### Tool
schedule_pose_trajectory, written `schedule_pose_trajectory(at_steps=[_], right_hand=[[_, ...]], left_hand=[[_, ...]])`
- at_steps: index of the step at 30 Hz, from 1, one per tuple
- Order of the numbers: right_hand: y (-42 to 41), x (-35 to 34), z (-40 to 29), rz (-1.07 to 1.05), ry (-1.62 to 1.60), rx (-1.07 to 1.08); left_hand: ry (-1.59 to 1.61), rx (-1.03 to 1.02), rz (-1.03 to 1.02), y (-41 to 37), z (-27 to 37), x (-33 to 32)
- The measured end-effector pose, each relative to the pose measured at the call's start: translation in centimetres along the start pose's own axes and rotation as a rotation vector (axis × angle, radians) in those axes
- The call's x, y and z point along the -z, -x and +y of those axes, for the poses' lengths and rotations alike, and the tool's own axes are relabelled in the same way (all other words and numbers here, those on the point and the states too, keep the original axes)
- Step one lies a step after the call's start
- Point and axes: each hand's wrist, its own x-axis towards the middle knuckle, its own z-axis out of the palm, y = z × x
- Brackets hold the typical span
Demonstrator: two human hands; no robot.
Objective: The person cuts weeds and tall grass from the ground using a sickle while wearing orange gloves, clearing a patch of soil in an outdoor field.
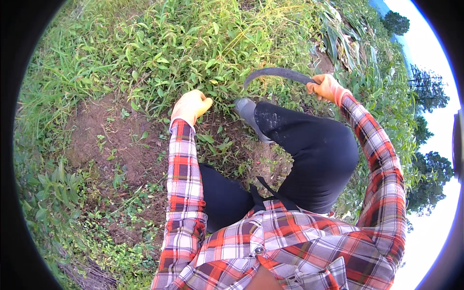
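Observation:
My right hand (324, 88) is closed around the near end of a curved sickle (279, 72). The dark blade arcs leftward over the weeds, with its tip above my shoe. At the edge of the leafy green weeds (170, 54), my left hand (191, 107) is curled into a fist, thumb against the fingers. The palm side faces down, so any stems inside it are hidden. Bare brown soil (108, 134) with small sprouts and loose cut leaves lies below and left of that hand.
My grey shoe (250, 116) and bent knee (326, 152) in black trousers are close below the sickle. Long strap-like leaves (335, 40) lie at the upper right. Dense plants surround the soil patch, and trees (429, 177) stand against the sky at right.

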Motion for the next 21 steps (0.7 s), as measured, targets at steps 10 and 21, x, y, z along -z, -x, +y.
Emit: schedule_pose_trajectory(at_steps=[10, 21], right_hand=[[-6.5, -5.1, -1.4, 0.237, 0.736, 0.2], [-9.7, -5.5, -12.3, 0.42, -0.121, 0.305]], left_hand=[[-0.019, -0.1, -0.111, -1.1, 2.5, -1.9], [-0.29, -0.004, -0.302, 1.0, 3.0, -2.2]])
